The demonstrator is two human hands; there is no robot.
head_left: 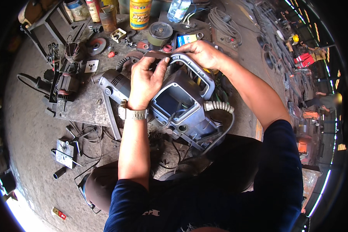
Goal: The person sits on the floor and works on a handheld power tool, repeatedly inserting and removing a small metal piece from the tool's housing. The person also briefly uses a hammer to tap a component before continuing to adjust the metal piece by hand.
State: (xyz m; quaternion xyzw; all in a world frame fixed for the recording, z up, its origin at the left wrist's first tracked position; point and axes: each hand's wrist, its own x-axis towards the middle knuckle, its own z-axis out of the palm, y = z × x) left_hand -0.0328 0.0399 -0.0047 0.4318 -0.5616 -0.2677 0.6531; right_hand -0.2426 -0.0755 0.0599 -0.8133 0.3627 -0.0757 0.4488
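Note:
A grey metal power tool housing [195, 112] with a square opening sits in front of me, tilted, its curved handle [199, 73] toward the far right side. My left hand [145, 79], a metal-band watch at its wrist, is closed with its thumb at the far end of the handle. Between its fingers shows a dark brown folded strip [157, 55], perhaps sandpaper. My right hand [201, 54] curls over the handle from the far right, its fingertips near the left thumb and partly hidden. A ribbed light cable sleeve [218, 106] leaves the housing at the right.
On the worn metal bench [81, 106] lie a grey motor body [114, 85], a grinding disc [97, 46] and a round filter-like part [160, 33]. Behind stand a yellow tin [139, 15] and a water bottle [178, 10]. Coiled cable [222, 23] lies far right; a person [324, 101] is in the distance.

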